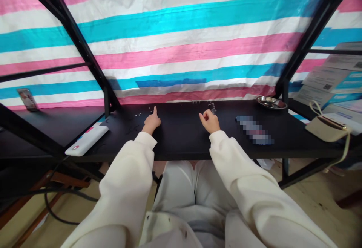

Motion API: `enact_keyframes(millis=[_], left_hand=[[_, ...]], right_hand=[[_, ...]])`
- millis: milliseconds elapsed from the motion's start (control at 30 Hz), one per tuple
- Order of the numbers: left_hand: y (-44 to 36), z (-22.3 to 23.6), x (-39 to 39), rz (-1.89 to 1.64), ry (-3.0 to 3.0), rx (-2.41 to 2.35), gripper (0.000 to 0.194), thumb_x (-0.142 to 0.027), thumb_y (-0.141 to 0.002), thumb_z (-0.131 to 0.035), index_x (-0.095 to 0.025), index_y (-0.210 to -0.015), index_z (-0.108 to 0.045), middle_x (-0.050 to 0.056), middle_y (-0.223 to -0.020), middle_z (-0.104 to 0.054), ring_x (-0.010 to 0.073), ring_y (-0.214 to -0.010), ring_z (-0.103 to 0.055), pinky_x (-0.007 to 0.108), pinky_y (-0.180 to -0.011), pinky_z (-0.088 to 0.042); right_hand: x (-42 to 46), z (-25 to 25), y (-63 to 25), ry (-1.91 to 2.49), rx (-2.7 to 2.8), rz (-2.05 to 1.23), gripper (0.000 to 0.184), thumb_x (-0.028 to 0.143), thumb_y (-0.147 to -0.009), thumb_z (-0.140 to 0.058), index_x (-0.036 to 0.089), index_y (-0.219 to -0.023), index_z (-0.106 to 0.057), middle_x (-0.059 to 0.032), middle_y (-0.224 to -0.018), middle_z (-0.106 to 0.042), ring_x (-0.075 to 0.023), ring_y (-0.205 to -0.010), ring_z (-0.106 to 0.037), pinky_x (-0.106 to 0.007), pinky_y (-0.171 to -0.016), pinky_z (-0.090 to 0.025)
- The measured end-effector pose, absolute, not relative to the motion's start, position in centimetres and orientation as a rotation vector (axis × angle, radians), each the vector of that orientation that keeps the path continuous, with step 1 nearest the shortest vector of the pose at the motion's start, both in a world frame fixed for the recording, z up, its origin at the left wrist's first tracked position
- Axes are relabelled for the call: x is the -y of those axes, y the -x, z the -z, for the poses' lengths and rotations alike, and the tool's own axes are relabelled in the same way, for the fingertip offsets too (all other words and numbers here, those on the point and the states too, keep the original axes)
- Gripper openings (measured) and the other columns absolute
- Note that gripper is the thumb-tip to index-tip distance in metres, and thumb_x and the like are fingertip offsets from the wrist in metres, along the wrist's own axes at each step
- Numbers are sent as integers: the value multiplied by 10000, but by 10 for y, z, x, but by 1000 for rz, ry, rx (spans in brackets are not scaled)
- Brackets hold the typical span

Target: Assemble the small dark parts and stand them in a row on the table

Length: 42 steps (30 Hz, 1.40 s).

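My left hand rests on the black table with the index finger stretched forward and the other fingers curled under; nothing shows in it. My right hand is curled in a loose pinch near a thin wire or chain piece lying just beyond it. Whether the fingers hold that piece or only touch it is too small to make out. Both arms wear cream sleeves.
A white flat device lies at the table's left edge. At the back right sits a metal dish, with a blurred flat object nearer. A beige pouch and cardboard boxes stand right. Black frame struts rise both sides.
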<state>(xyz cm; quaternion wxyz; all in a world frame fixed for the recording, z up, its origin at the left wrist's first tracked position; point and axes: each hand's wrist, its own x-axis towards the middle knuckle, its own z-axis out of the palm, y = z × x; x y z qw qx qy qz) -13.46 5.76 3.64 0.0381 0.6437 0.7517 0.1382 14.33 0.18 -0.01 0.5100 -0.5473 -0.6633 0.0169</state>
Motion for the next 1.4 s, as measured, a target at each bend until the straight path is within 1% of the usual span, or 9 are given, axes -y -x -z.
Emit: enact_keyframes(millis=[67,133,267,367,467,567,800,1200,1400], left_hand=[[135,-33,-57,-570,-2024,-2320,446,-238,-786,-487,-154,-1223,-457,218,-977,-608,334,-913,-596,413,-753,-417],[134,-29,-56,-752,-2059,-2276,257,-223,-805,-466,-143,-1036,-546,200,-925,-615,308,-871,-604,396,-737,-424],[117,-27,-56,-1132,-1946,-1800,64,-205,-788,-500,-165,-823,-536,63,-712,-608,156,-591,-582,276,-596,-433],[88,-32,-50,-1325,-1739,-1294,98,-226,-788,-501,-162,-862,-502,7,-675,-589,64,-393,-459,213,-451,-384],[55,-34,-38,-1344,-1667,-1013,126,-205,-773,-516,-156,-885,-488,10,-707,-603,49,-375,-459,196,-416,-369],[32,-26,-27,-1280,-1618,-900,152,-226,-762,-543,-148,-880,-486,16,-737,-612,44,-382,-482,181,-402,-362],[23,-1,-19,-1195,-1559,-915,204,-273,-759,-559,-147,-908,-499,22,-767,-637,35,-369,-485,165,-383,-340],[33,-4,-20,-1310,-1433,-917,293,-342,-735,-597,-135,-921,-506,48,-778,-648,42,-376,-492,163,-362,-282],[34,-4,-20,-1333,-1412,-955,307,-359,-724,-610,-132,-906,-510,42,-759,-649,40,-367,-477,173,-373,-305]], right_hand=[[-2,1,-145,1307,1589,-69,252,439,-813,-444,223,-685,-428,34,-556,-471,-103,-499,-425,-226,-579,-359],[-3,2,-145,1294,1577,-108,261,448,-804,-455,222,-677,-424,37,-550,-464,-99,-494,-418,-227,-571,-360],[-9,6,-143,1208,1494,-252,279,473,-766,-507,218,-685,-427,45,-553,-470,-90,-487,-425,-230,-549,-372],[-12,8,-140,1119,1447,-507,320,503,-708,-570,214,-784,-455,43,-604,-525,-87,-470,-456,-234,-506,-389],[-12,8,-137,1034,1467,-809,444,533,-663,-606,215,-936,-461,32,-680,-585,-81,-408,-463,-231,-414,-372],[-12,8,-135,961,1434,-954,498,549,-652,-612,214,-988,-460,21,-705,-610,-87,-396,-487,-226,-368,-359],[-18,13,-138,905,1395,-1051,398,513,-608,-669,179,-780,-535,16,-625,-606,-84,-423,-506,-231,-414,-405],[-18,10,-142,941,1266,-925,400,520,-589,-662,193,-785,-539,23,-603,-584,-82,-441,-485,-234,-430,-391],[-17,11,-142,959,1298,-939,395,508,-580,-672,189,-775,-542,16,-605,-586,-85,-445,-492,-234,-431,-393]])
